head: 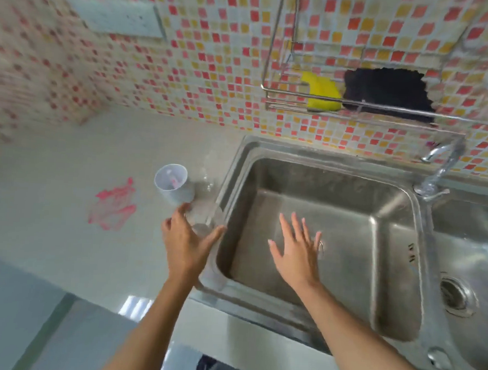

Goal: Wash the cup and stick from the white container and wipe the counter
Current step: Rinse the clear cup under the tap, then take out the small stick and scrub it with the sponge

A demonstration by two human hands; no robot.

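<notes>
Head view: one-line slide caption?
Left hand grips a clear glass beside the sink; right hand hovers open.

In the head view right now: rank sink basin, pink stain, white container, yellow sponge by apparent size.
1. sink basin
2. pink stain
3. white container and yellow sponge: they look alike, and the sponge is farther and partly behind the rack wires, so unranked.

Your left hand (186, 244) reaches forward with thumb and fingers curled in a grip, forearm angled up from below. Just to its right, your right hand (297, 246) hovers flat, palm down, fingers straight and spread.
</notes>
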